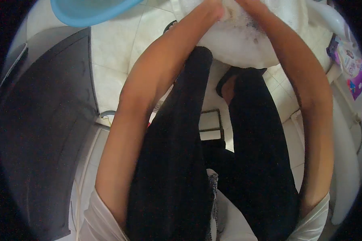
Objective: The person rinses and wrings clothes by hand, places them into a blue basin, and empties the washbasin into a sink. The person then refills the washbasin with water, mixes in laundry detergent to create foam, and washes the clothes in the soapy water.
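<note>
Both arms stretch forward to a white tub [237, 52] at the top of the view, which looks to hold foamy water and some dark specks. Only the lower edge of my left hand [217, 9] shows, over the tub, before the frame cuts it off. My right hand [249, 3] is barely in view at the top edge, close beside the left. The fingers of both are out of sight, so whether they hold anything cannot be made out.
A light blue basin [84, 20] stands at upper left on the pale tiled floor [112, 52]. A large dark panel [48, 120] fills the left side. To the right lies a purple printed packet [352, 70]. My legs in black trousers [257, 120] straddle the near side of the tub.
</note>
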